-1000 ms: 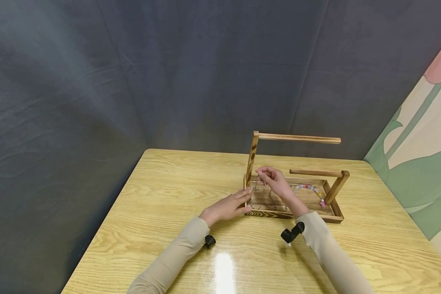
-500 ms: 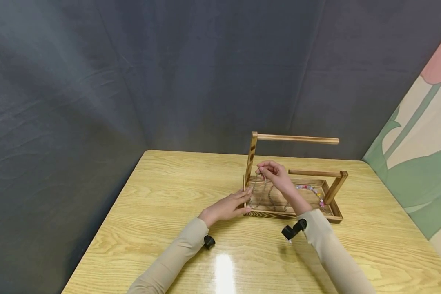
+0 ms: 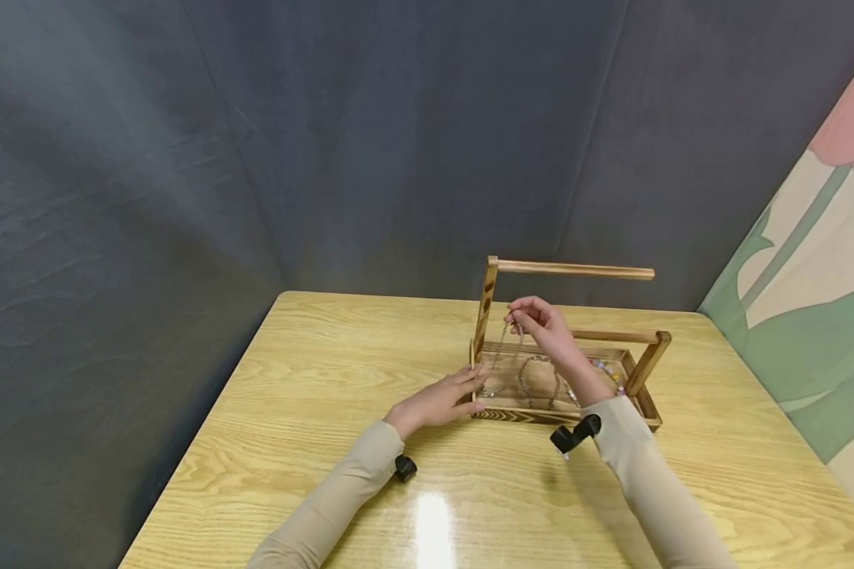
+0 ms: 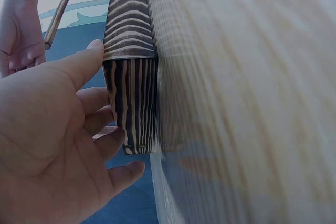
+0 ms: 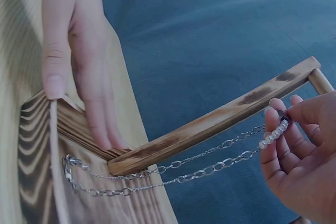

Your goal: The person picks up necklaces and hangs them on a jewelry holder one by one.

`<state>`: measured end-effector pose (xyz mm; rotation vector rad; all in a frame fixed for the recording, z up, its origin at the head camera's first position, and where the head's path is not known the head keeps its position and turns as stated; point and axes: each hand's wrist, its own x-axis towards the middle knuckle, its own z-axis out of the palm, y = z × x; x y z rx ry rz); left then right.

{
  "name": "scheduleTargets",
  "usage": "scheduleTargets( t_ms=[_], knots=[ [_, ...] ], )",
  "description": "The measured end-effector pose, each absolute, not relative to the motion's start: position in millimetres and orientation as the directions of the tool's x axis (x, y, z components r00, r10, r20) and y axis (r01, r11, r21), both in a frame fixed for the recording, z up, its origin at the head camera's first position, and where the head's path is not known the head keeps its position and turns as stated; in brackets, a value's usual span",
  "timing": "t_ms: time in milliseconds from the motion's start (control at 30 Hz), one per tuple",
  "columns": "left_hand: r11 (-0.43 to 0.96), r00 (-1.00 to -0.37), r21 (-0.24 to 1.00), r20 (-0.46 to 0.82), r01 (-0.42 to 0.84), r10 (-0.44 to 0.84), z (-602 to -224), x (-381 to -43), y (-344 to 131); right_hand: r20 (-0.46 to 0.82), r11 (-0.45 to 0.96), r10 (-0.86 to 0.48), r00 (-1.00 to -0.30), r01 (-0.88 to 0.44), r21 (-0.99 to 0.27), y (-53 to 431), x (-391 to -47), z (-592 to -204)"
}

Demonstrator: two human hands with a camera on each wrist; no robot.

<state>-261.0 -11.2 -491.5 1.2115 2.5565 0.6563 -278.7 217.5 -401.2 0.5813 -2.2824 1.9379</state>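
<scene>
My right hand [image 3: 543,325] pinches a silver chain necklace with white pearls [image 5: 269,141] between thumb and fingers, above the left half of a wooden jewelry stand. In the right wrist view the chain slopes down from the fingers, its lower loop reaching the stand's tray [image 3: 523,415]. My left hand [image 3: 437,401] rests on the tray's left end, fingers fairly straight over the rim. The left wrist view shows the thumb at the tray's front corner. Inside the tray lie another silver chain [image 3: 523,379] and a colourful bead strand [image 3: 605,366], partly hidden by my right arm.
A tall post [image 3: 486,304] rises at the stand's left end, carrying a long upper bar [image 3: 576,269]. A shorter post [image 3: 648,365] at the right end carries a lower bar [image 3: 615,337]. The wooden table [image 3: 327,348] ends at a dark curtain [image 3: 398,158] behind.
My right hand has risen and shifted slightly right, lifting the pearl necklace higher so more of its chain hangs above the tray. My left hand stays at the tray's left end.
</scene>
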Motion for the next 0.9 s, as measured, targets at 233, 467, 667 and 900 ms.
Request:
scheduleTargets(
  t_ms=[233, 467, 667, 900],
  knots=[
    [0.556, -0.626, 0.482, -0.019, 0.677, 0.779, -491.9, -261.3, -10.1, 0.35, 0.097, -0.216, -0.911, -0.377, -0.921, 222.1, -281.3, -393.2],
    [0.56, -0.629, 0.488, -0.03, 0.669, 0.777, -490.0, -260.9, -9.7, 0.36, 0.084, -0.195, -0.912, -0.381, -0.921, 223.7, -283.5, -386.5],
    [0.564, -0.632, 0.495, -0.037, 0.661, 0.774, -490.6, -262.2, -9.7, 0.379, 0.074, -0.193, -0.905, -0.398, -0.914, 224.5, -286.0, -379.5],
    [0.56, -0.627, 0.508, -0.047, 0.655, 0.777, -489.3, -261.7, -11.0, 0.407, 0.089, -0.197, -0.892, -0.429, -0.899, 226.2, -288.9, -374.7]
  ],
)
